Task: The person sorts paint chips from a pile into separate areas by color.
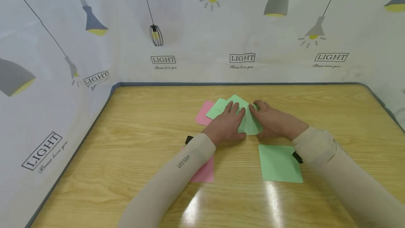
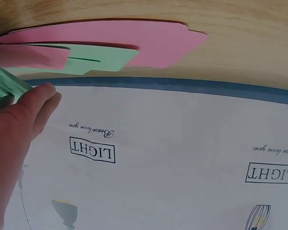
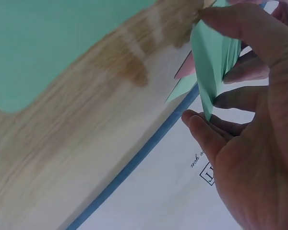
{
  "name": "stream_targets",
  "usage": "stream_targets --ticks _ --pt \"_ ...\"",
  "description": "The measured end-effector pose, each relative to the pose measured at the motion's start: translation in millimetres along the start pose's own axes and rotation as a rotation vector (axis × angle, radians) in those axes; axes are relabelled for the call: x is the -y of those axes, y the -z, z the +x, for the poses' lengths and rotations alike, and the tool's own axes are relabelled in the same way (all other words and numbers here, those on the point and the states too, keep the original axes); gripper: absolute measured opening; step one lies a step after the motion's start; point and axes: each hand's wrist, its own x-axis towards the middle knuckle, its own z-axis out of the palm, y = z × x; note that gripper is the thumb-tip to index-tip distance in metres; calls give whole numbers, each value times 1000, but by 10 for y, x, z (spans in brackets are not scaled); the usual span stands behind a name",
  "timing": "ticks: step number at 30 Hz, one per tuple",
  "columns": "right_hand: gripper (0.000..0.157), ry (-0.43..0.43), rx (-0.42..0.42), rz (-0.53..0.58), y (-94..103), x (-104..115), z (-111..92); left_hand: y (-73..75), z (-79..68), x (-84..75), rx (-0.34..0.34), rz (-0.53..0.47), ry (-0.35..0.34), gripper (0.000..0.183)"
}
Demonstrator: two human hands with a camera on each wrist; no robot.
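Between the two hands stands a bent piece of green paper, lifted off the table. My left hand holds its left side, fingers laid over the paper's far face and thumb at the near edge. The right hand pinches the opposite edge; in the right wrist view the green paper shows creases or layers between thumb and fingers. Just left of the left hand, a green sheet lies over a pink sheet. The left wrist view shows another pink piece above that green one.
A green square sheet lies flat below the right hand, near that sleeve. Below the left forearm lies a pink sheet, partly covered by the sleeve. The wooden table ends at a dark blue edge against a lamp-printed white sheet.
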Motion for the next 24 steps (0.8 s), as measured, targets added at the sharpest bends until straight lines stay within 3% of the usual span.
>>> stream_targets --ticks 7,13,24 --pt "97 21 -22 -59 -17 13 -7 -34 -22 -1 11 -13 18 92" --pt "98 29 -47 -74 26 43 -80 -25 -39 -9 -30 -5 -12 90" --pt "93 52 -104 -34 67 73 -478 116 -218 -200 -41 27 -103 89"
